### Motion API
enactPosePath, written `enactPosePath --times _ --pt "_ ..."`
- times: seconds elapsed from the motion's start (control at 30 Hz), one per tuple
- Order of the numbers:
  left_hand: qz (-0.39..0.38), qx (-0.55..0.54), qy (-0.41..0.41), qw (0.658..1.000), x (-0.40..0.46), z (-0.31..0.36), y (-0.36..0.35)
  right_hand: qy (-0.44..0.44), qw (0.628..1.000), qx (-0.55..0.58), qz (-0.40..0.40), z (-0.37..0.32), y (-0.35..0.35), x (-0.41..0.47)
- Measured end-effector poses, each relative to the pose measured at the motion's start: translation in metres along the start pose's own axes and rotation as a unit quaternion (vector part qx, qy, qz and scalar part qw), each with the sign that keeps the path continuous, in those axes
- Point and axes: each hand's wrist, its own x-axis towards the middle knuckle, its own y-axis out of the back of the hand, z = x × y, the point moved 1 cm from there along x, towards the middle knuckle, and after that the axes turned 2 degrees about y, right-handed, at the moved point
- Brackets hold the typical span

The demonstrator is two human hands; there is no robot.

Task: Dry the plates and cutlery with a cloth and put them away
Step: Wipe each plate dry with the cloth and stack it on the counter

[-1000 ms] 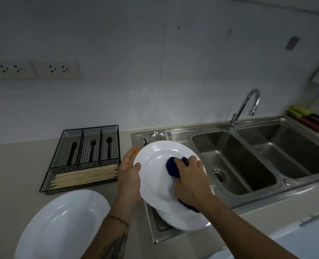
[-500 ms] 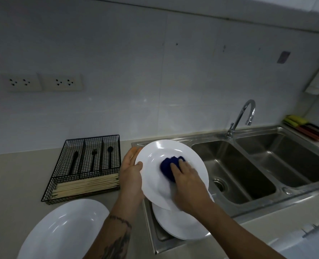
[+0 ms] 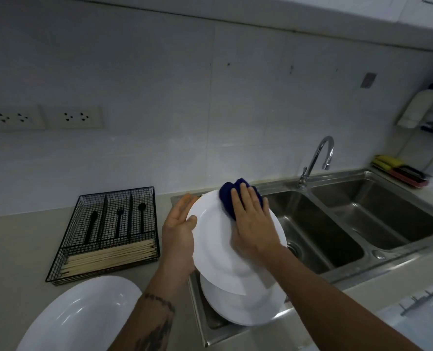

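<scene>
Centrally, one white plate [image 3: 218, 239], tilted above stacked plates [image 3: 243, 305] on the sink drainboard [image 3: 205, 323], left hand [image 3: 178, 231] gripping its left rim, right hand [image 3: 253, 224] flat, pressing blue cloth [image 3: 229, 196] at its upper edge; wire cutlery tray [image 3: 106, 231] and oval platter [image 3: 78, 315] left on surface [image 3: 15, 249].

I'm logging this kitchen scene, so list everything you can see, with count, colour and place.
held plate: 1, white, tilted above the drainer
cloth: 1, dark blue, on the held plate's upper edge
stacked plates: number unclear, white, drainer
big plate: 1, white, counter front left
wire tray: 1, black, counter; holds black cutlery and pale chopsticks
sink: 1, steel, two bowls
tap: 1, chrome, behind sink
sockets: 2, white, wall
left hand: 1, grips held plate's rim
right hand: 1, presses cloth flat
</scene>
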Motion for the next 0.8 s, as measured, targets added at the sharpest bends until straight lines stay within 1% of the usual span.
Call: enactPosePath --times 0.1,0.2,0.3,0.33,0.4,0.43,0.5,0.57,0.63,0.73,0.8 --pt "0.026 -0.006 -0.015 1.0 0.005 0.008 0.004 -0.02 1.0 -0.003 0.001 0.003 -0.003 -0.02" --pt "0.024 0.004 -0.013 1.0 0.006 0.007 0.005 -0.023 0.999 0.024 -0.019 -0.009 -0.012 -0.037" --pt "0.006 0.019 0.001 1.0 0.006 0.002 0.001 0.019 0.997 0.072 -0.033 -0.023 -0.011 -0.027" --pt "-0.001 0.02 0.003 1.0 0.006 0.001 0.0 0.04 0.996 0.071 -0.026 -0.026 -0.009 -0.021" --pt "-0.006 0.016 0.005 1.0 0.007 0.004 -0.002 0.065 0.997 0.03 -0.011 -0.024 -0.003 -0.006" --pt "-0.006 0.014 0.003 1.0 0.007 0.006 -0.002 0.057 0.998 0.004 -0.003 -0.019 0.0 0.0" --pt "0.003 0.009 -0.005 1.0 0.008 0.009 0.0 0.008 1.0 -0.018 0.004 -0.006 0.004 0.007" --pt "0.021 0.006 -0.021 1.0 0.008 0.01 0.004 -0.044 0.999 0.02 -0.01 0.005 0.003 0.004" --pt "0.041 0.002 -0.033 0.999 0.009 0.01 0.009 -0.068 0.996 0.056 -0.028 0.009 -0.004 -0.009" --pt "0.068 -0.013 -0.037 0.997 0.011 0.009 0.014 -0.047 0.997 0.039 -0.052 0.005 -0.018 -0.042" --pt "0.073 -0.013 -0.031 0.997 0.013 0.003 0.013 -0.022 0.994 0.083 -0.067 -0.012 -0.021 -0.064"
